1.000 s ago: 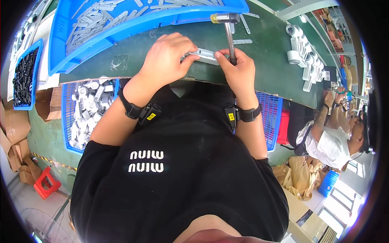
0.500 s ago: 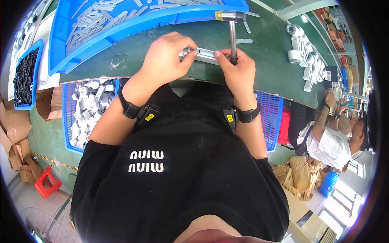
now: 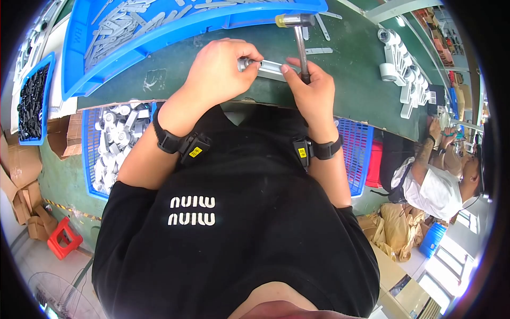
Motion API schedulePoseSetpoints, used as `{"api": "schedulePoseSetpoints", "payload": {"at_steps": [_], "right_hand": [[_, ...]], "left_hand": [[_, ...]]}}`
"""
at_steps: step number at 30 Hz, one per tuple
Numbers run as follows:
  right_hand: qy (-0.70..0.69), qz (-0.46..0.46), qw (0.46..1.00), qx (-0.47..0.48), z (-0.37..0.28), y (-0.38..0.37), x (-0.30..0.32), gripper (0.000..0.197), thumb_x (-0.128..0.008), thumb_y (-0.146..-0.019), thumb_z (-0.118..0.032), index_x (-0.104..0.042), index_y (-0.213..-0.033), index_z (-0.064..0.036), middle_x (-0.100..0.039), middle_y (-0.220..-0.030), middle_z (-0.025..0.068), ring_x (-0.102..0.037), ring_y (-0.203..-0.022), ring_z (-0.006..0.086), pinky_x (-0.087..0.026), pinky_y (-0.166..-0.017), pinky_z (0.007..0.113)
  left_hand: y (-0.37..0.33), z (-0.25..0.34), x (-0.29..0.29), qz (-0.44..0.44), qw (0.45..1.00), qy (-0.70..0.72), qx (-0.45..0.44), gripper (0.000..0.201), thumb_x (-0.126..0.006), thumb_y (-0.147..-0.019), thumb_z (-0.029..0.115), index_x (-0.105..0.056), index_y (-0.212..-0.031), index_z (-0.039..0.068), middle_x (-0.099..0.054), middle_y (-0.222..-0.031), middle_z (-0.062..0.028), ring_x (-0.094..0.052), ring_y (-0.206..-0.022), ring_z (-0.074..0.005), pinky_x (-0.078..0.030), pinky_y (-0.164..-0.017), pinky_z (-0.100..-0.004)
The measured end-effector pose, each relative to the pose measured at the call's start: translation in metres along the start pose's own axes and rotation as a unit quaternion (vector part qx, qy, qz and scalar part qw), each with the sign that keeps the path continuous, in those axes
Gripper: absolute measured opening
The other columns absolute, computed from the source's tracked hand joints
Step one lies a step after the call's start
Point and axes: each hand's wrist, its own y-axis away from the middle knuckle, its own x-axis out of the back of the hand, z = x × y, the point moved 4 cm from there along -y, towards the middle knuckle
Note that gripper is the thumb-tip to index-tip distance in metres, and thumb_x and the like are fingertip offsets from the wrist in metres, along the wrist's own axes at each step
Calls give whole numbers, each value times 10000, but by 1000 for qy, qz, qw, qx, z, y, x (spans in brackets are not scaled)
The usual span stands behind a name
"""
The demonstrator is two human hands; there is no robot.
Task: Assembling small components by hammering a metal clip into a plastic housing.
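Long pale-grey channel-shaped piece (image 3: 273,72) sits near the green worktop's (image 3: 350,80) front edge; from here I see the left hand (image 3: 223,69) nearly closed, pinching its left end, while the half-curled right hand (image 3: 311,87) holds its right end plus a metal-shafted, yellow-and-dark-headed hammer (image 3: 301,50)

"What is worn?"
"A black T-shirt (image 3: 239,239) with short sleeves (image 3: 130,207); two rows of white lettering (image 3: 192,210); the neckline (image 3: 276,284) seems round, though cropped."
"And the wrists (image 3: 325,134)?"
"Black straps (image 3: 169,143) on both; each bears a black box (image 3: 201,142) with a yellow label (image 3: 195,152)."
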Motion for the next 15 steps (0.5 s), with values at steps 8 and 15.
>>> {"api": "schedulePoseSetpoints", "payload": {"at_steps": [8, 15], "right_hand": [[16, -44, 999, 14, 6, -4, 0, 274, -837, -976, -267, -813, -1048, -4, -559, -654, -40, -470, -620, 65, -385, -566, 295], [27, -47, 998, 22, 7, -6, 0, 265, -831, -974, -266, -806, -1036, -9, -565, -649, -28, -478, -615, 74, -400, -566, 299]], "left_hand": [[5, 24, -2, 24, 985, -163, -58, 109, -735, -885, 71, -788, -978, 56, -771, -949, -98, -728, -930, -324, -571, -844, -432], [7, 29, -19, 3, 974, -173, -148, 125, -740, -881, 67, -786, -996, 50, -800, -1115, -82, -754, -1005, -325, -622, -846, -446]]}}
